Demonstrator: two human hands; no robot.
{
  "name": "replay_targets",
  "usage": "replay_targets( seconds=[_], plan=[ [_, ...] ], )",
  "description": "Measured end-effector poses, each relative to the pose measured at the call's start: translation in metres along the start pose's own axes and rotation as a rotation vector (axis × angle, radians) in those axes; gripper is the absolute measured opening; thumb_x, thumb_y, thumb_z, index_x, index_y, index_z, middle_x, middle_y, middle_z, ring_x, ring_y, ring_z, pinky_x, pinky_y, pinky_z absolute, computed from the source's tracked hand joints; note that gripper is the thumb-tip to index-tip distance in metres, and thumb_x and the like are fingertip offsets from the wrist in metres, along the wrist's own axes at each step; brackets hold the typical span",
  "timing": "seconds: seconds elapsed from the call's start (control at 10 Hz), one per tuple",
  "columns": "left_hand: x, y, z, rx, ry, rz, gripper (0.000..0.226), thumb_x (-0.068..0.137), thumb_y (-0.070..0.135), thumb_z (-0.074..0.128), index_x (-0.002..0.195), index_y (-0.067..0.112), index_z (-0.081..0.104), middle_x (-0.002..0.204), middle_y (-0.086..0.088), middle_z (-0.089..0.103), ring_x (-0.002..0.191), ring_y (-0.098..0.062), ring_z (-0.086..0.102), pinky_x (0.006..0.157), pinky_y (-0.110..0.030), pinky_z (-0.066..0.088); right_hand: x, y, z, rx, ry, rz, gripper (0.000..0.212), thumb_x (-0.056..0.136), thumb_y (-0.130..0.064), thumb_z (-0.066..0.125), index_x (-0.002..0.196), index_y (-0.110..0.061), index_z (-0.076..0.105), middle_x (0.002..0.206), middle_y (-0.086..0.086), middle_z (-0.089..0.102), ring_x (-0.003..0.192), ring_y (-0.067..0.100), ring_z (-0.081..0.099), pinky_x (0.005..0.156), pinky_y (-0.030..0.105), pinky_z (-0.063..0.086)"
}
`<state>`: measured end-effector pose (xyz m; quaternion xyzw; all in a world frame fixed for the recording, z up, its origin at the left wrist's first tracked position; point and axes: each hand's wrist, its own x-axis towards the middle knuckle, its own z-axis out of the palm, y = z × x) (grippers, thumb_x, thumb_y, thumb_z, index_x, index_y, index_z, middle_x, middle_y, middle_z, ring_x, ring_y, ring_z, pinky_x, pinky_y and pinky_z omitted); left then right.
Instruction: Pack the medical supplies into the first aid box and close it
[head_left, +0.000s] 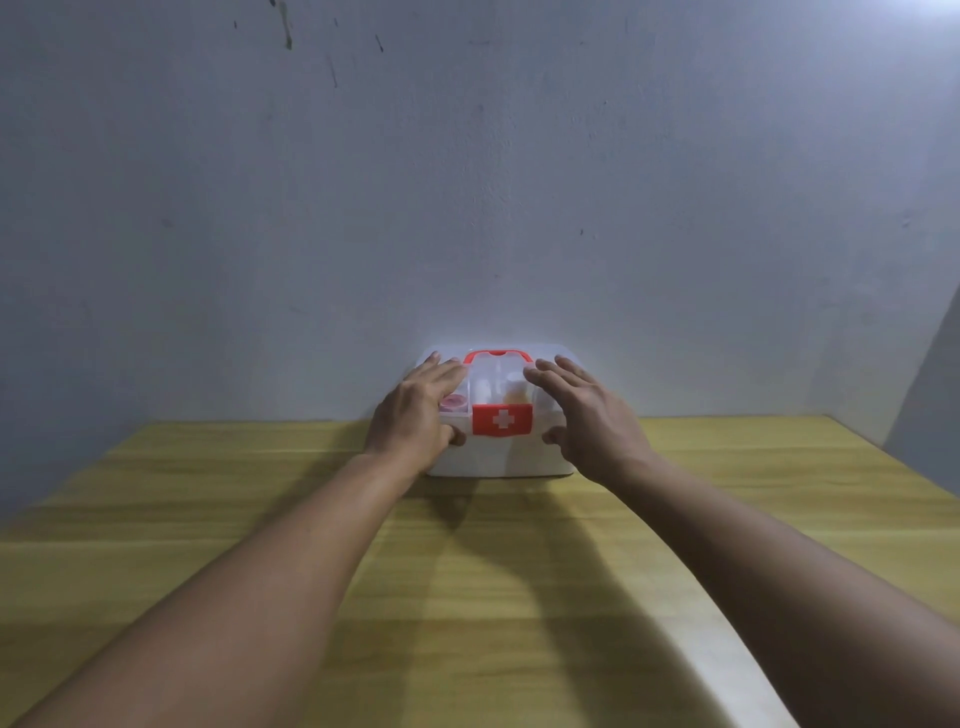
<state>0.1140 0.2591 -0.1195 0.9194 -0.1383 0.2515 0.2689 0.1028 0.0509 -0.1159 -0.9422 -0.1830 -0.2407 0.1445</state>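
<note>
Both hands, left hand (415, 413) and right hand (584, 415), are pressing spread, straight fingers (561, 376) on the first aid box (498, 460) at the far edge of the counter (519, 597). I'm judging it light, stiff, slippery plastic; I'm favouring the red handle (497, 355) for lifting.

White first aid box (501, 457) with clear lid shut, red cross latch, red handle folded flat, against wall, supplies dimly visible inside.

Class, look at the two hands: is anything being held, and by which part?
The first aid box: left hand and right hand lay flat fingers on its lid, thumbs against its front wall.
</note>
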Motion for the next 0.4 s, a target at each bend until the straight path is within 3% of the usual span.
replay_targets(
  seconds=[0.1, 0.2, 0.3, 0.4],
  plan=[
    [0.0, 0.005, -0.005, 0.078, -0.049, 0.006, 0.092, 0.07, 0.008, 0.083, 0.148, 0.017, 0.035, 0.156, 0.002, 0.035, 0.149, -0.011, 0.016, 0.121, -0.038, 0.016, 0.0, -0.004, -0.005, -0.036, -0.055, 0.008, 0.081, 0.082, -0.006, 0.071, 0.148, -0.025, 0.028, 0.159, -0.002, 0.024, 0.149, 0.02, 0.01, 0.112, 0.042, 0.032],
    [-0.006, 0.007, -0.013, 0.352, -0.177, 0.059, 0.109, 0.075, 0.025, 0.081, 0.154, 0.021, 0.007, 0.164, 0.002, 0.003, 0.151, -0.014, -0.003, 0.12, -0.046, -0.005, -0.007, -0.005, -0.009, -0.097, -0.128, 0.025, 0.094, 0.082, -0.008, 0.071, 0.152, -0.028, 0.01, 0.162, 0.002, -0.001, 0.149, 0.025, -0.004, 0.116, 0.054, 0.021],
    [-0.026, 0.009, -0.024, 0.347, -0.191, 0.046, 0.119, 0.076, 0.032, 0.078, 0.152, 0.026, -0.013, 0.162, 0.002, -0.019, 0.15, -0.014, -0.011, 0.117, -0.046, -0.012, -0.028, -0.011, -0.022, -0.068, -0.096, 0.029, 0.101, 0.083, -0.014, 0.071, 0.152, -0.03, 0.0, 0.161, 0.004, -0.013, 0.149, 0.026, -0.006, 0.118, 0.05, 0.019],
    [-0.06, 0.011, -0.033, 0.223, -0.131, 0.042, 0.109, 0.077, 0.035, 0.075, 0.155, 0.025, 0.0, 0.163, 0.002, -0.01, 0.15, -0.012, -0.003, 0.12, -0.043, -0.006, -0.063, -0.014, -0.038, 0.025, -0.066, 0.054, 0.091, 0.084, -0.024, 0.07, 0.152, -0.029, 0.009, 0.162, 0.0, -0.004, 0.149, 0.022, 0.009, 0.117, 0.039, 0.026]
  ],
)
